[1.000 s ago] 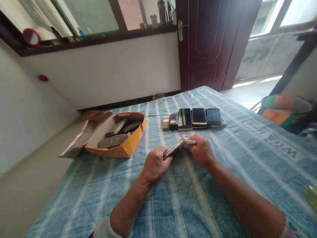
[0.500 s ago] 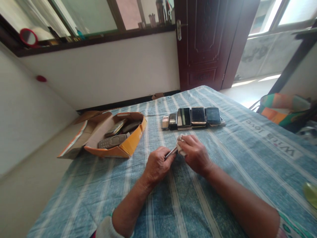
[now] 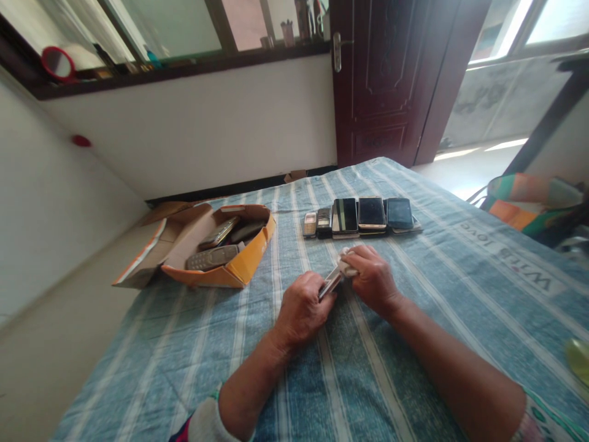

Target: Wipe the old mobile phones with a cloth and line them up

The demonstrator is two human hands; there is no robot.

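My left hand (image 3: pixel 304 307) is closed around one end of a slim mobile phone (image 3: pixel 330 283), held on edge with its pale side showing. A crumpled white cloth (image 3: pixel 348 263) is pinched in my right hand (image 3: pixel 373 279) and touches the phone's far end. Part of the phone is hidden by my fingers and the cloth. Beyond my hands, several phones lie in a row, among them a small keypad phone (image 3: pixel 310 224), a black smartphone (image 3: pixel 345 216), a gold-edged smartphone (image 3: pixel 372 213) and a dark smartphone (image 3: pixel 400 213). Some rest on others.
On the left stands an open orange cardboard box (image 3: pixel 251 261) with a grey keypad phone (image 3: pixel 212 257) and other phones inside. A blue striped cloth (image 3: pixel 257 380) covers the surface. Behind it are a wall and a dark red door (image 3: pixel 389 80); a colourful bag (image 3: pixel 529 199) sits at right.
The phone has turned so more of its pale side shows. The cloth remains against its far end. The whole view has shifted slightly.
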